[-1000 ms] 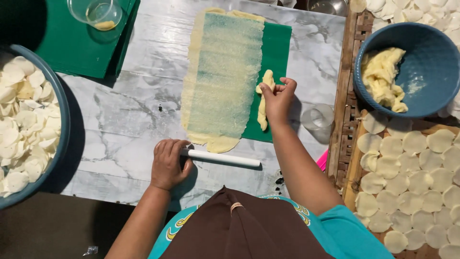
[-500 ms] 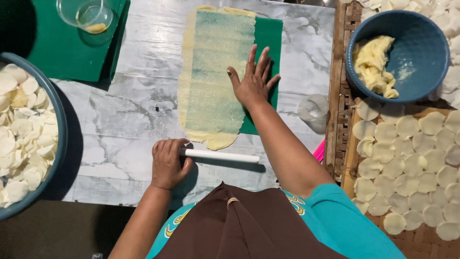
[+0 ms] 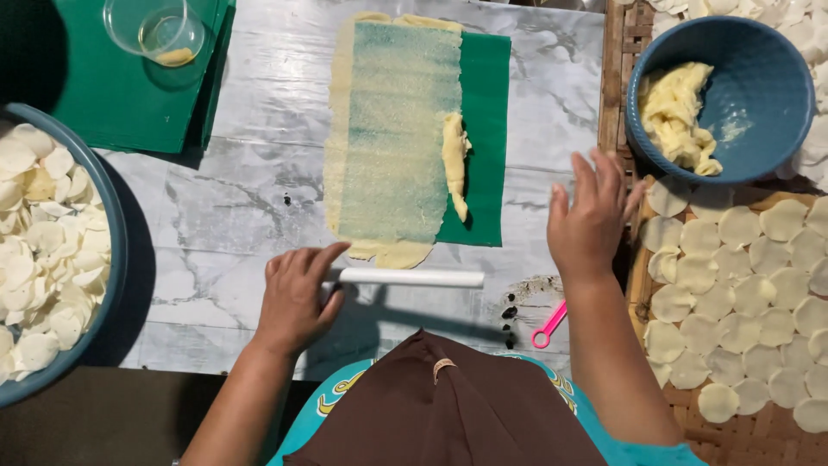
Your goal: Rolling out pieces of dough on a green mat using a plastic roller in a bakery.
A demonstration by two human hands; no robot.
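Observation:
A thin rolled sheet of pale dough (image 3: 392,138) lies on a green mat (image 3: 485,129) on the marble table. A small strip of dough (image 3: 454,164) rests along the sheet's right edge. My left hand (image 3: 296,296) rests on the left end of a white rolling pin (image 3: 412,278) just below the sheet. My right hand (image 3: 592,216) hovers open with fingers spread, empty, to the right of the mat near the woven tray (image 3: 742,440).
A blue bowl (image 3: 768,95) with dough scraps sits at the upper right. Round dough discs (image 3: 759,285) cover the woven tray. A large bowl (image 3: 116,259) of discs stands at left. A clear cup (image 3: 159,33) rests on another green mat. A pink tool (image 3: 549,325) lies near the table's edge.
My right hand let go of the dough strip on the sheet, pressed flat there, then drew back to the right. The left hand stayed on the rolling pin.

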